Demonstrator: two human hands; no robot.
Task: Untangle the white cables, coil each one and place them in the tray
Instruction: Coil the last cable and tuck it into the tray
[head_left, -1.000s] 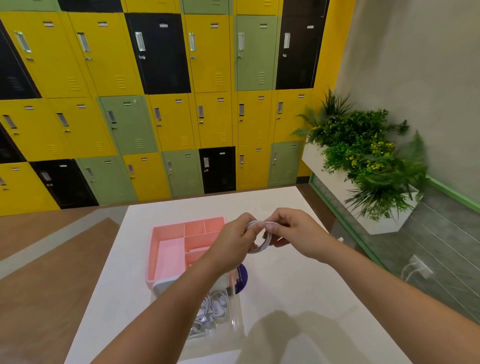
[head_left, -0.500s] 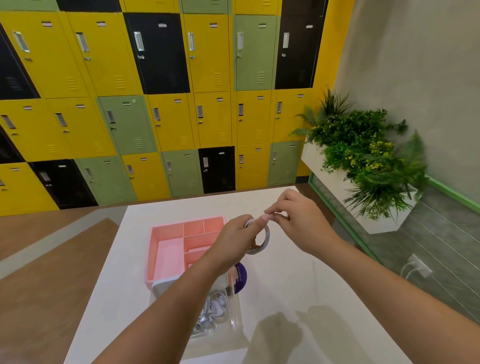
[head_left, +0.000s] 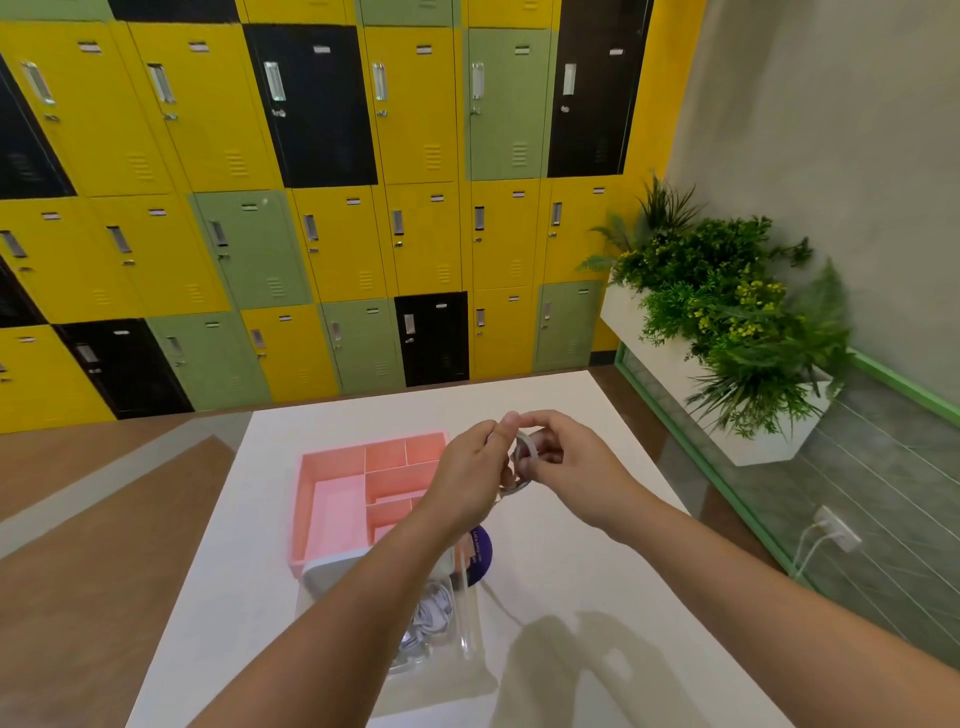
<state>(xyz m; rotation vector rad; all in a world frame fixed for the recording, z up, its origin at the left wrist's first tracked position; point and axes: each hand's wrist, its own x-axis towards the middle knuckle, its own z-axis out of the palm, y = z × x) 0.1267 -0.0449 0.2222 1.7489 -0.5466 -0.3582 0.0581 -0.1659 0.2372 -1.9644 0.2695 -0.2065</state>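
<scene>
The left hand (head_left: 470, 467) and right hand (head_left: 576, 462) both pinch a white cable (head_left: 523, 444) above the table (head_left: 597, 597), just right of the pink tray (head_left: 332, 467). It's wound into a small tight ring, perhaps several turns, though it's blurred

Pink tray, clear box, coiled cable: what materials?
Pink tray: likely moulded plastic, matte; thin even dividers. Clear box: probably glossy transparent plastic; loose cables show through. Coiled cable: white, apparently smooth flexible sheath; bends into a tight loop.
</scene>
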